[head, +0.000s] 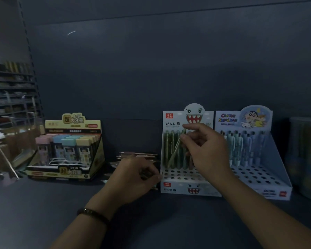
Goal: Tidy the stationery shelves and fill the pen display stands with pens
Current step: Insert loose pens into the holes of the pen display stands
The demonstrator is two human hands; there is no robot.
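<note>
A green pen (176,148) slants over the back rows of the monster-face display stand (187,188), pinched near its top between the thumb and fingertips of the right hand (206,150); green pens fill the stand's rear holes, while the front rows gape. The stand's right edge sits just beside the cartoon display stand (269,178). At its left edge the left hand (135,175) is curled round some of the loose pens (138,155) lying on the shelf (43,203), with bare dark shelf between them and the lead-refill box (68,150).
</note>
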